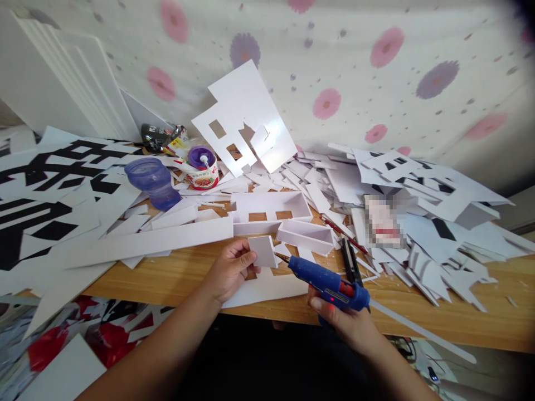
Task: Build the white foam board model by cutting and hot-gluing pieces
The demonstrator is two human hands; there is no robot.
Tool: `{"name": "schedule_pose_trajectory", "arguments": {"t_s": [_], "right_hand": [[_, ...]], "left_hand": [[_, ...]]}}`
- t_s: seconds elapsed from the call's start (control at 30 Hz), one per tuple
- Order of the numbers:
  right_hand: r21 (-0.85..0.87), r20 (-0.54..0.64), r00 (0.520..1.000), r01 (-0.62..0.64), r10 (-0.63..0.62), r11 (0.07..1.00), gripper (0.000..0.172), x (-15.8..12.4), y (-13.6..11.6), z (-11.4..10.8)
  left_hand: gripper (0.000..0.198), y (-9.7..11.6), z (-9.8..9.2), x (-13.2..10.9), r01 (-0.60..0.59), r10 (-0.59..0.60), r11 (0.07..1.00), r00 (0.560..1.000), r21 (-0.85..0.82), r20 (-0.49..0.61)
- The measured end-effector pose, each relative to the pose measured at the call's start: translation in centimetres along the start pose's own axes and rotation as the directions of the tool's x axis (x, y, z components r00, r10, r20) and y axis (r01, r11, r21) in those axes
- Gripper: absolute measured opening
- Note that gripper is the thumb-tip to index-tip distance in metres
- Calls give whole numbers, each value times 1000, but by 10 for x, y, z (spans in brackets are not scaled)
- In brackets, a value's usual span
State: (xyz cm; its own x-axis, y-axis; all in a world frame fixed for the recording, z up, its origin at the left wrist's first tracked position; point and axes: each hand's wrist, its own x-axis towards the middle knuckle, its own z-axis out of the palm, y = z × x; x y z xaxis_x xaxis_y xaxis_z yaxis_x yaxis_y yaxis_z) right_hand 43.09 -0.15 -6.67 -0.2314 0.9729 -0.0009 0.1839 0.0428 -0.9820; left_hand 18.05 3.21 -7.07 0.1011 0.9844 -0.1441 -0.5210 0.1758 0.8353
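Observation:
Pinched in my left hand [229, 270] is a small white foam board piece [262, 252], held up over the table's front part. My right hand [340, 317] wraps round a blue hot glue gun [320, 277] with a red light lit. Its nozzle points left and lies at the piece's right edge; whether it touches, I cannot tell. A long glue stick [422, 328] sticks out of the gun's back. Behind my hands sit a white open box form with cut-out windows [271, 205] and a smaller white tray-like box [307, 236]. Under my left hand lies a white cut sheet [267, 289].
A black utility knife [351, 262] lies right of the small box. Scraps of white board [326, 184] heap at the back and right. A purple jar [152, 181] and a paper tub [203, 172] stand back left. Black-and-white sheets [54, 189] cover the left side.

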Motion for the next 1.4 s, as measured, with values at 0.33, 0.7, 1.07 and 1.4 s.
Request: {"name": "schedule_pose_trajectory", "arguments": {"t_s": [0.33,0.7,1.07,1.4], "right_hand": [[-100,36,996,87,-84,991,24,0,-10,-4],[-112,21,999,49,-47,993,27,-7,-5,-8],[-63,168,986,15,-4,998,25,-9,-16,-13],[-218,-485,867,8,-116,976,71,-41,19,-147]], "left_hand": [[32,0,-1,1,-24,24,1000,1000,-9,-11],[31,-2,-3,3,-28,28,1000,999,-13,-30],[33,2,0,1,-33,33,999,998,13,-53],[40,20,10,4,4,4,1000,952,26,-306]]}}
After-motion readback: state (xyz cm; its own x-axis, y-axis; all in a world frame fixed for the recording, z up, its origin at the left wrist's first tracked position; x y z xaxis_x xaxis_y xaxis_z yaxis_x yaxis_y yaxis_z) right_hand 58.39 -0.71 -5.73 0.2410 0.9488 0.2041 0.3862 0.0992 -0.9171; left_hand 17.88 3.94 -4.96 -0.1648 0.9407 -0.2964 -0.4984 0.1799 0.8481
